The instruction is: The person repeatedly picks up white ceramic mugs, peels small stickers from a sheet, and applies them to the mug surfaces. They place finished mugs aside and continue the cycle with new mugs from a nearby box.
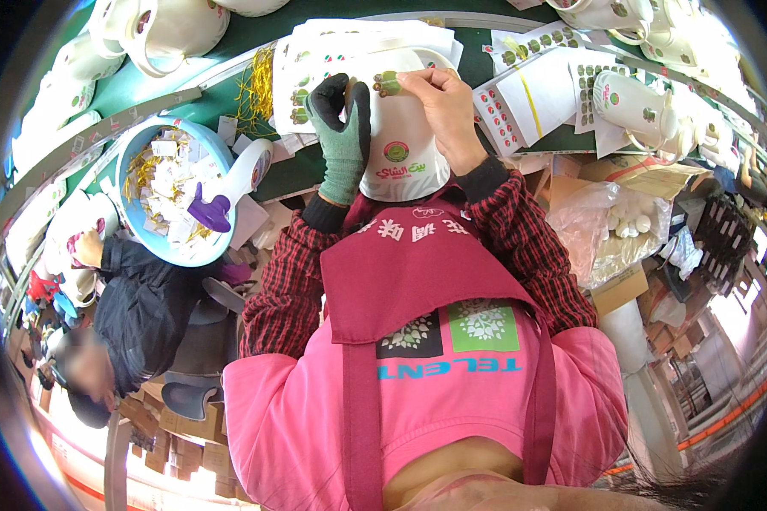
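Note:
A white jug point(404, 134) with a round emblem and printed writing stands upside down or tilted before me, against my maroon apron. My bare right hand point(444, 105) pinches the edge of a small green-and-brown sticker point(387, 83) at the jug's upper part. Whether the sticker adheres to the surface cannot be told. My left hand point(340, 131), in a green and black glove, rests along the jug's left side. Its thumb and forefinger bend toward each other, and their grip is unclear. Behind the jug lie white sticker sheets point(294, 70).
A blue basin point(124, 211) of paper tags stands left, a purple-and-white handled tool point(236, 179) across its rim. Yellow cords point(255, 86) lie beside the sheets. More sticker sheets point(537, 89) and white jugs point(633, 102) are right. A person point(144, 313) in dark clothing works at left.

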